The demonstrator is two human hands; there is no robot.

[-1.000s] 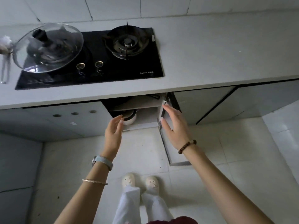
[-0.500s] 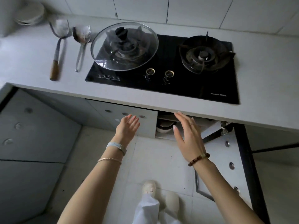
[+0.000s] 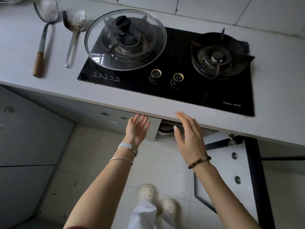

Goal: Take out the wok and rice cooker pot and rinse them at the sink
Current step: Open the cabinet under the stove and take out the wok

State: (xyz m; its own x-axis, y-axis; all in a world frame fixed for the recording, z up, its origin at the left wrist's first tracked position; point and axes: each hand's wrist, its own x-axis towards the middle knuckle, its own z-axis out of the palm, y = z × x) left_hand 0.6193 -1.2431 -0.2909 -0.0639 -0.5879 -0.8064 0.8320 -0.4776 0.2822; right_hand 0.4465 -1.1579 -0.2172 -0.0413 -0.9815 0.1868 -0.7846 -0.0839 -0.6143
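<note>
Under the counter edge an open cabinet shows part of a round dark-rimmed vessel on its shelf; I cannot tell whether it is the wok or the rice cooker pot. My left hand reaches with straight fingers toward the closed door left of that opening and holds nothing. My right hand is flat and upright in front of the opening, fingers straight, empty. The cabinet's inside is mostly hidden by the countertop.
A glass lid lies over the left burner of the black gas hob. A spatula and a ladle lie on the counter at the left. The open cabinet door swings out at the right. My shoes stand on the tiled floor.
My view has swung left and up, bringing the utensils and the whole hob into sight. Both hands have risen a little toward the counter edge, still empty.
</note>
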